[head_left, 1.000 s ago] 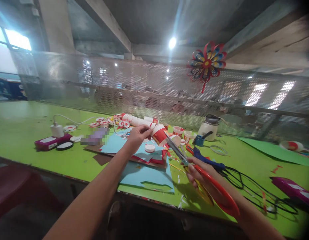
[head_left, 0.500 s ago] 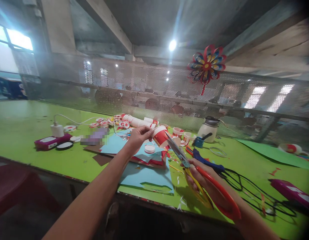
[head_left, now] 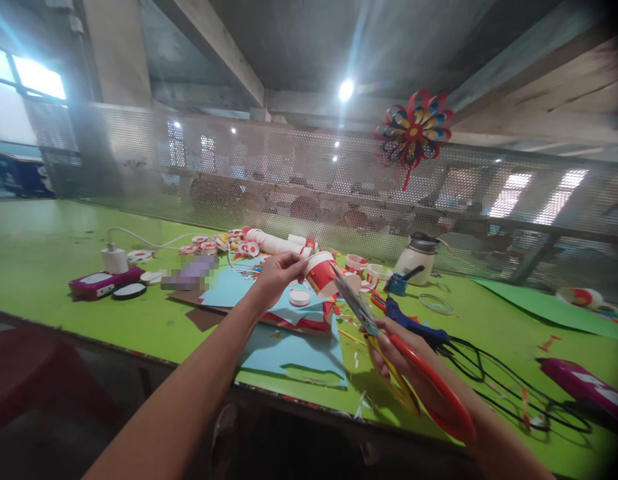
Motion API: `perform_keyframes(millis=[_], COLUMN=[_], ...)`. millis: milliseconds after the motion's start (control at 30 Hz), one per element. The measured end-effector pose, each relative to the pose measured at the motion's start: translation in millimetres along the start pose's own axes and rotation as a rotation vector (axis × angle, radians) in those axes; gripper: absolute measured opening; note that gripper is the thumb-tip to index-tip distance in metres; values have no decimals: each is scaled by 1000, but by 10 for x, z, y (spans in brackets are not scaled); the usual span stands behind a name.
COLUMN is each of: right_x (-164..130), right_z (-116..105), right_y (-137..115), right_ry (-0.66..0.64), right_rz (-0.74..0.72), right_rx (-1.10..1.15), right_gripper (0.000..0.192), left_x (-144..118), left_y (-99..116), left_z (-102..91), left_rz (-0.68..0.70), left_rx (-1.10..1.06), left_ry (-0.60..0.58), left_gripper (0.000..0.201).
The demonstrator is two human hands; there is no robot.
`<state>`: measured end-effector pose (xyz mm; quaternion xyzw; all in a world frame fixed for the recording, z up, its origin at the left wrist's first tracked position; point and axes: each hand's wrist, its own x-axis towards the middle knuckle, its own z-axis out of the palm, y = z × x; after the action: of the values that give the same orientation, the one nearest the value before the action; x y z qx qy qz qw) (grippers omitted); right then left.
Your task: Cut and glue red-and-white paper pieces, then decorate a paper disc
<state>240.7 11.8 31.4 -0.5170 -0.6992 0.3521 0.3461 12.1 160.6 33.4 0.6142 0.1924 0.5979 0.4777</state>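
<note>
Head view: scissors (head_left: 389, 347) hiding right hand (head_left: 406, 357)

cup (head_left: 321, 273): paper, glossy | scissors (head_left: 389, 343): metal blades, plastic handles

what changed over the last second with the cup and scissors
The scissors in the right hand have closed a little and their blades sit tighter against the paper cup's rim. The left hand keeps its grip on the cup, which barely shifted. The blue paper and green table look unchanged.
</note>
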Motion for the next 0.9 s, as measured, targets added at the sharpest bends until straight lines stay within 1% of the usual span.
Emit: perform_keyframes(millis=[200,433,733,900], right_x=[0,-10,6,27], right_z=[27,43,36,34], right_y=[-5,19,61,99], right_ry=[13,27,2,1], right_rz=[7,2,-31,-5], right_rx=[54,58,49,45], right_gripper=[41,38,35,48], left_x=[-2,7,6,-3], left_y=[-2,-33,-38,-10], left_z=[0,-13,-12,5], left_rz=[6,9,1,-35], left_rx=[-16,-6,-20,-56], left_ry=[-8,-8,-26,-15], left_gripper=[24,24,24,27])
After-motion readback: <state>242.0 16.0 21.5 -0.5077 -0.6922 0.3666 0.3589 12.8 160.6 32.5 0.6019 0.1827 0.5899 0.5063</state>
